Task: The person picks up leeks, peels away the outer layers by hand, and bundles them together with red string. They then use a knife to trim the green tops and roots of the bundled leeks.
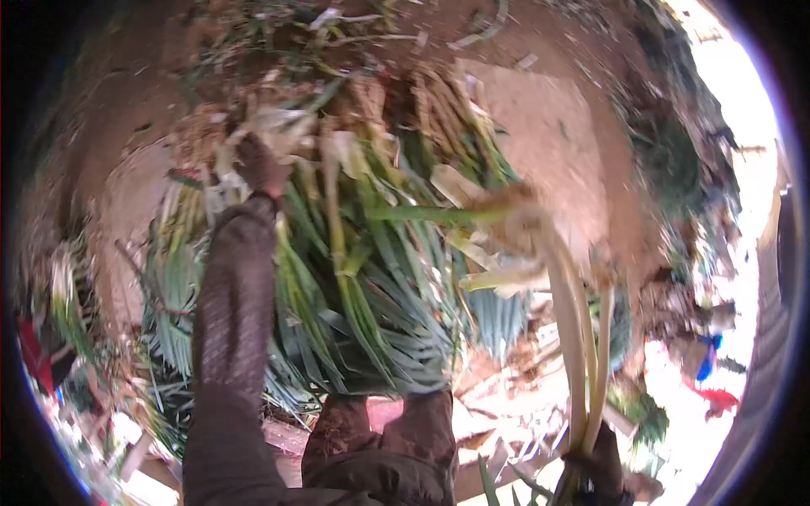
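Note:
Long green leeks (371,304) lie in a wide heap before me, their pale root ends pointing away from me. My left hand (257,164) reaches out to the root ends at the heap's left side, touching or just over pale leek stalks (283,126). Blur hides how its fingers are set. Low on the right, my right hand (599,464) is closed around a few leeks (574,337). Their pale stalks stand up from the fist, and the root ends at the top are blurred. One green leaf (439,214) sticks out leftward near those ends.
A flat tan sheet or board (540,126) lies on the brown ground behind the heap to the right. Leaf scraps (337,34) are strewn at the far side. Another leek bundle (72,295) lies at far left. Darker greens (666,135) are piled at the right.

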Demonstrator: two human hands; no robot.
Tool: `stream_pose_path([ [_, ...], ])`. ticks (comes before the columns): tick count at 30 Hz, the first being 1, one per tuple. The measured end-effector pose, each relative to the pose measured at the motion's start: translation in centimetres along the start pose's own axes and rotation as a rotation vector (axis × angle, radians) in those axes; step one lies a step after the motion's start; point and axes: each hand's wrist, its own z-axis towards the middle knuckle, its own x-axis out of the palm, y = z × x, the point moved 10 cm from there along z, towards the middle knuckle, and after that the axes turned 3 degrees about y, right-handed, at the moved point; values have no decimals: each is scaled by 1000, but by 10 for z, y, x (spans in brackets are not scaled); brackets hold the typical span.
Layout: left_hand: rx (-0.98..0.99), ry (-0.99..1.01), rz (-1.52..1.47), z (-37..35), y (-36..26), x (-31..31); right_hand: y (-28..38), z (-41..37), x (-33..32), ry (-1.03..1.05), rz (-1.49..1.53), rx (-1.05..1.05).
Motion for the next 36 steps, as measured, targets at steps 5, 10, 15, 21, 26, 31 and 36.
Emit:
stream_pose_path([
  [5,788,-64,-761,-199,-121,-116,37,66,21,60,183,-70],
  [10,877,-8,-931,-302,-178,-169,44,63,60,136,257,-179],
  [15,793,88,-1267,-317,-183,-170,59,11,72,176,32,-310],
  [21,679,334,-1551,-335,-154,-147,48,-31,100,215,-157,-316],
  [26,292,748,-2561,-304,-127,-134,65,-68,113,259,-78,-322],
  [31,507,545,-2409,-254,-99,-183,72,-113,114,206,-1,-334],
  [36,960,-336,-750,-259,-97,-275,74,-147,116,128,-23,-238],
])
